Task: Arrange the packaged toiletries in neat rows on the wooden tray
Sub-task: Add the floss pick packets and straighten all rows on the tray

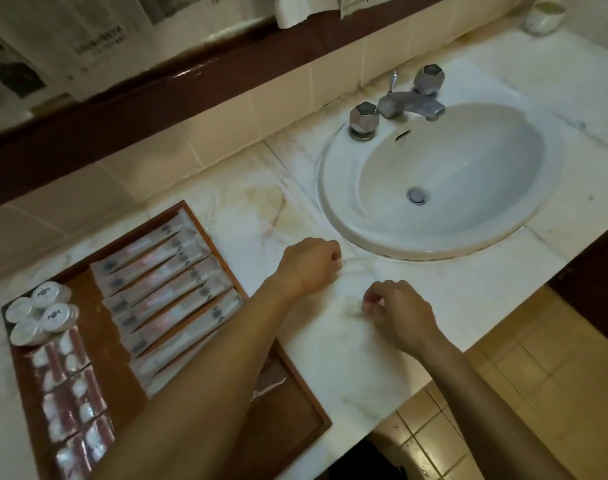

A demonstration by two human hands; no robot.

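Both hands (pixel 307 266) pinch clear wrapping (pixel 353 289) beside tray (pixel 309 393).

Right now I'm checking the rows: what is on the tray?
On the tray: long packets, round packs, small sachets. The left arm covers its near part.

A pale marble counter (pixel 434 296) holds a wooden tray (pixel 292 393) at left, beside an inset basin (pixel 344 209)

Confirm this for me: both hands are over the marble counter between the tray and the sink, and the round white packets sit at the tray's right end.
Not quite. The head view shows the round white packets at the left end of the wooden tray, not its right. The rest holds: left hand and right hand are over the marble counter beside the sink.
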